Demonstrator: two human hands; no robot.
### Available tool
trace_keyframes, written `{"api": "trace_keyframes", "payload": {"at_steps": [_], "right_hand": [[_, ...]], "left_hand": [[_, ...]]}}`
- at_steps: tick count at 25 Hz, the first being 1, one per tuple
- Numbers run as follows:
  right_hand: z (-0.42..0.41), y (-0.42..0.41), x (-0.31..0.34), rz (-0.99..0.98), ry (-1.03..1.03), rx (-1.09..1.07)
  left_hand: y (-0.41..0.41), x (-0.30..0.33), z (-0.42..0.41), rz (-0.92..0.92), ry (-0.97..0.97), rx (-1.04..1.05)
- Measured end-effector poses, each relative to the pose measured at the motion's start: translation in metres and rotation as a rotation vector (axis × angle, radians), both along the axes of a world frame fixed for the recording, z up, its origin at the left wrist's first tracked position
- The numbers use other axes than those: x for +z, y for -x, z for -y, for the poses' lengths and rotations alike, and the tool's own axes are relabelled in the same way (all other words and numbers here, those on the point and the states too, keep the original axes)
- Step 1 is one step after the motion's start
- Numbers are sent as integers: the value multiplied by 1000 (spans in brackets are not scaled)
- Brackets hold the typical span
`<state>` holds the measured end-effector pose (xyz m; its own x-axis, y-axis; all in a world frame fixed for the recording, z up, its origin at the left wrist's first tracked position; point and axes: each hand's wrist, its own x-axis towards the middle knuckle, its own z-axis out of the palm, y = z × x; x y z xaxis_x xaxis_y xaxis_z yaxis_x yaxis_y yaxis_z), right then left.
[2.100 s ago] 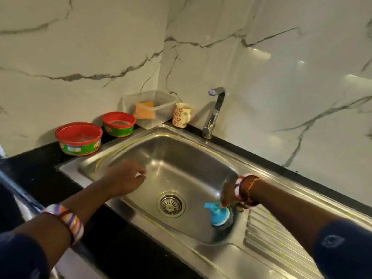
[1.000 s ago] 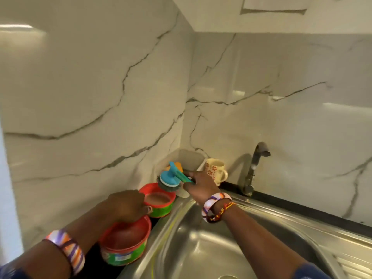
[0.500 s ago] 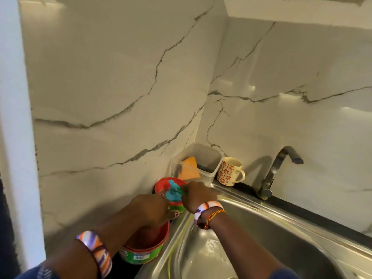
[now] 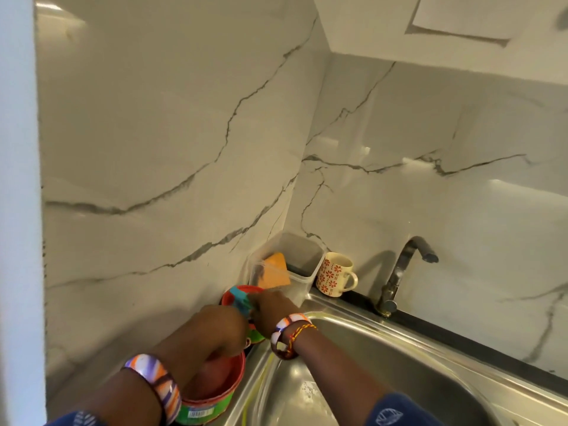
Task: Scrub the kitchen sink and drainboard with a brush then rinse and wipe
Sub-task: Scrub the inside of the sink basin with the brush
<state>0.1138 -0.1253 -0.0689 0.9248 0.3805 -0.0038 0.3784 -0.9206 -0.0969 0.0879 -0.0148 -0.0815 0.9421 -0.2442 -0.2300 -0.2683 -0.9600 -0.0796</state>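
My right hand (image 4: 272, 309) grips the blue scrub brush (image 4: 241, 298) and holds its head down inside the far red tub (image 4: 228, 295) in the corner. My left hand (image 4: 221, 327) lies just left of it, above the near red tub (image 4: 215, 385), with its fingers curled against the far tub's green side. The brush bristles are hidden inside the tub. The steel sink (image 4: 368, 379) fills the lower right; its drainboard is out of view.
A clear plastic container (image 4: 307, 256) with an orange sponge (image 4: 275, 270) stands in the corner, with a flowered mug (image 4: 335, 273) beside it. The faucet (image 4: 399, 272) rises behind the sink. Marble walls close in on the left and back.
My right hand lifted the brush out of the sink basin, carried it left and lowered it into the far red tub. My left hand moved from the basin to the tubs.
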Motion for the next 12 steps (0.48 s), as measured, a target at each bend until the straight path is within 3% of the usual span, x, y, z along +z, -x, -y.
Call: {"api": "trace_keyframes", "payload": {"at_steps": [6,12], "right_hand": [[7,-6,9,3,113,-97],[23,9,5,-15,-312,-139]], "left_hand": [[-2,5,7,34,-14,33],[10,-9,4,166,32,39]]}}
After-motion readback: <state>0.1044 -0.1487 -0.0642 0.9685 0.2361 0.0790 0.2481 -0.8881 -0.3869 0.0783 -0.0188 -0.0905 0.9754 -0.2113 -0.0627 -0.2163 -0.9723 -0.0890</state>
